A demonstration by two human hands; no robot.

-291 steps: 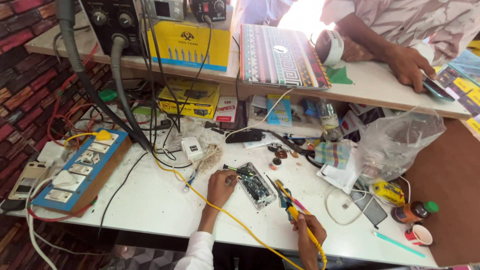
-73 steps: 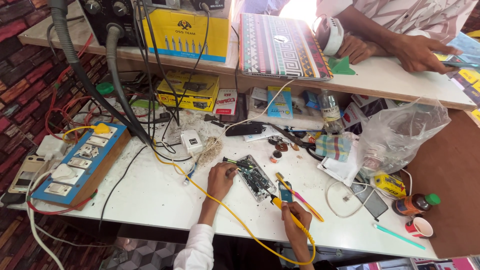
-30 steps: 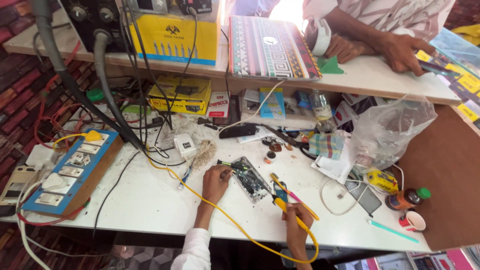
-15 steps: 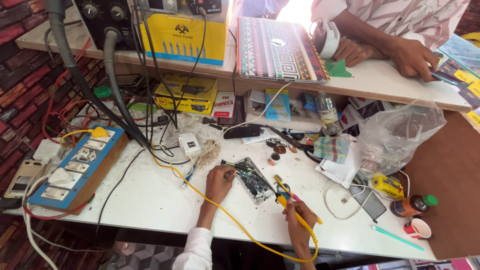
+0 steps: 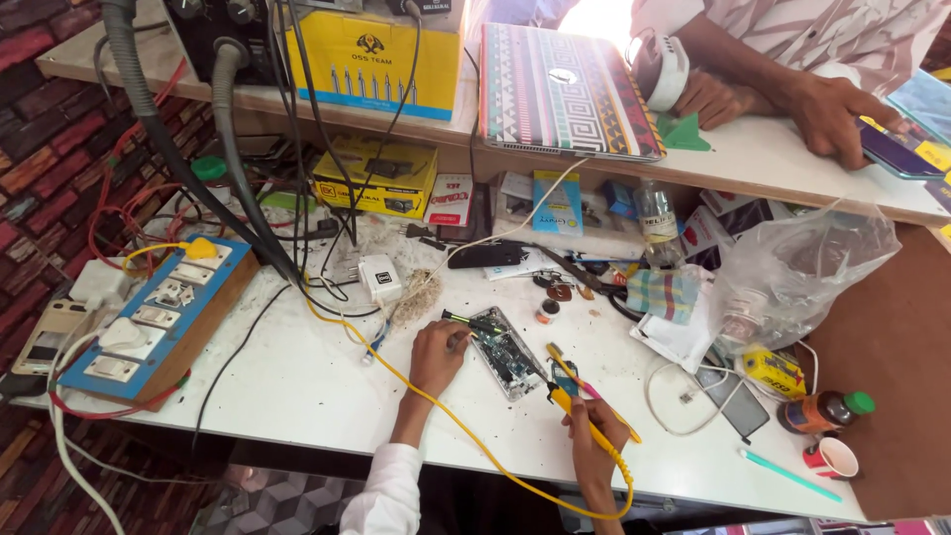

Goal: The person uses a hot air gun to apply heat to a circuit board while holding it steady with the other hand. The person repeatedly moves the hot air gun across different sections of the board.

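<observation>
An opened phone with its circuit board showing lies on the white workbench. My left hand rests at the phone's left edge and pinches a thin dark tool with a green tip over the board. My right hand grips a yellow soldering iron, tip pointing at the phone's lower right corner. Its yellow cable loops across the bench.
A blue switch board sits at the left with hoses and cables behind it. Yellow boxes, a clear plastic bag, small bottle and cup crowd the bench. Another person's hands rest on the upper counter near a patterned laptop.
My hands stay on the phone and soldering iron with only slight shifts. The camera view drifted a little. The other person's hands moved on the counter.
</observation>
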